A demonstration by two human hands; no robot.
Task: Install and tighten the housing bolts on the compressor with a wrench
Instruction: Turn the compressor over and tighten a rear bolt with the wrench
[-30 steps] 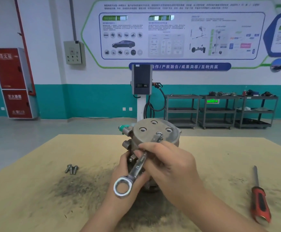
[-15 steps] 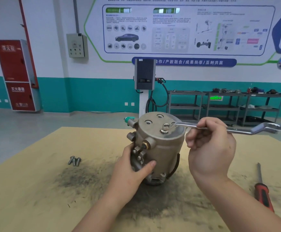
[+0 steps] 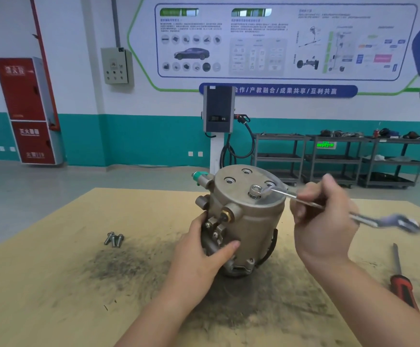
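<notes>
The metal compressor (image 3: 251, 221) stands upright on the tan table (image 3: 53, 284). One bolt (image 3: 255, 191) sits in its flat top plate, among three empty bolt holes. My left hand (image 3: 204, 251) grips the compressor's lower left side, thumb on its front. My right hand (image 3: 324, 221) holds a combination wrench (image 3: 369, 217) by its shaft. The wrench's open end rests beside the bolt head; its ring end sticks out to the right, blurred. Three loose bolts (image 3: 114, 239) lie on the table to the left.
A red-handled screwdriver (image 3: 402, 281) lies at the table's right edge. Dark grime covers the table around the compressor. Behind the table are a charging post (image 3: 219, 113), grey shelf carts (image 3: 339, 159) and a red cabinet (image 3: 26, 111).
My right hand swung the wrench from the compressor's front round to the right, and its far end has now dropped lower. The left hand kept its hold on the compressor.
</notes>
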